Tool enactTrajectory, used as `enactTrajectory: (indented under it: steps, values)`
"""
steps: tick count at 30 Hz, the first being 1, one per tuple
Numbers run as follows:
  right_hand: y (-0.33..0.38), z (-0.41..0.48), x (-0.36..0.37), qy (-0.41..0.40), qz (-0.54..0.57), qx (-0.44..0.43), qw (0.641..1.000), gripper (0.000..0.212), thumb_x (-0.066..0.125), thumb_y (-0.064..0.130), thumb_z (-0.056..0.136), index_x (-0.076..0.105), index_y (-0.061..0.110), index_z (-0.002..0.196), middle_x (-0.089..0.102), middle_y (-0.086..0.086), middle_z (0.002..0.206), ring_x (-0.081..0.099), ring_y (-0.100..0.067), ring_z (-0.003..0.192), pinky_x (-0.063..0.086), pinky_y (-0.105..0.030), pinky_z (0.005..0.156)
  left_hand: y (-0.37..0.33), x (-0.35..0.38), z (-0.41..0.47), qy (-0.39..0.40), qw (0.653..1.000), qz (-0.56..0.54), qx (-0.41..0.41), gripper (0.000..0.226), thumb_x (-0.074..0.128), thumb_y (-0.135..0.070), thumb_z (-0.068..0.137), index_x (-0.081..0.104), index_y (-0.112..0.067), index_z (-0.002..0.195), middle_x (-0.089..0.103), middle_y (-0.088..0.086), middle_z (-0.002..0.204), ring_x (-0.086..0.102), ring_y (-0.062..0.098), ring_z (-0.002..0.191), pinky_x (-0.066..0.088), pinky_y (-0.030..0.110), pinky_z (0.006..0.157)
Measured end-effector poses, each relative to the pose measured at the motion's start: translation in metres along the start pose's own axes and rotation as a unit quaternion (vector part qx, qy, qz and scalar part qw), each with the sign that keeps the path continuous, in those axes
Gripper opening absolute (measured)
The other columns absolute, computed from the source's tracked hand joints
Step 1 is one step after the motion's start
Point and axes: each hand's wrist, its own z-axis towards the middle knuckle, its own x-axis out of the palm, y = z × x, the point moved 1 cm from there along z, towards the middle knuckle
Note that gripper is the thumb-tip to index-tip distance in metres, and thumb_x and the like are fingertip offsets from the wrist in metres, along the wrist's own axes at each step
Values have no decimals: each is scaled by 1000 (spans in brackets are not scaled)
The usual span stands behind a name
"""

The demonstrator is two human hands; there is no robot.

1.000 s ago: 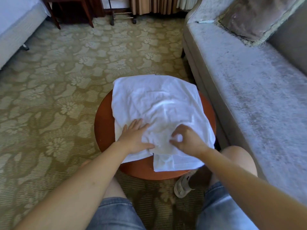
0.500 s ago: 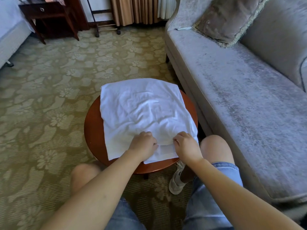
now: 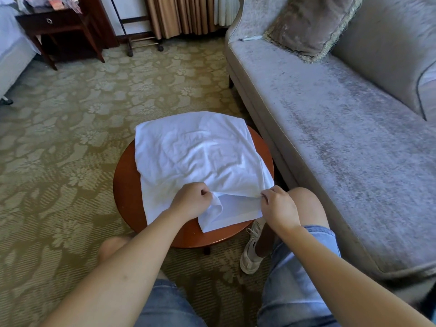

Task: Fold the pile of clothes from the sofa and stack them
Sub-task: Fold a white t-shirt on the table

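A white garment (image 3: 195,156) lies spread over a round reddish-brown table (image 3: 126,192) in front of me. My left hand (image 3: 192,200) pinches the near edge of its top layer at the middle. My right hand (image 3: 278,204) pinches the same edge near the right corner. The edge is lifted slightly between the two hands, and a lower white layer (image 3: 233,212) shows beneath it. The grey sofa (image 3: 330,138) to the right carries no clothes on its visible seat.
A brownish cushion (image 3: 309,24) and a small white stick-like object (image 3: 250,38) sit at the sofa's far end. A dark wooden side table (image 3: 59,27) and a bed edge (image 3: 11,53) stand at far left. Patterned carpet surrounds the table. My knees flank the table's near side.
My left hand went from lying flat on the garment to pinching its near edge. My right hand moved right along that edge. The edge has risen off the layer below.
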Motion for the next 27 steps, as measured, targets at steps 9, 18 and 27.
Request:
enactTrajectory:
  steps: [9,18,27]
  values:
    - [7,7,-3,78,-69,-21,994,29,47,13,91,62,7,116,53,-9,108,52,-28,99,45,-32,70,-1,-10,-2,-58,998,-26,0,23,50,-21,97,62,-12,80,54,-2,69,50,15,65,34,25,53]
    - [19,11,-1,80,-138,-69,985,22,47,24,95,62,9,98,54,-6,101,53,-25,95,47,-31,68,-6,-1,-5,-89,993,-63,-51,16,50,-27,94,58,-23,81,64,-5,80,62,16,78,50,33,66]
    - [15,32,-13,66,81,-52,993,27,49,10,92,61,9,68,58,-2,65,53,-22,62,39,-28,53,-2,9,-8,-107,981,-135,-91,22,64,-17,87,47,-17,101,56,0,86,55,19,79,35,24,54]
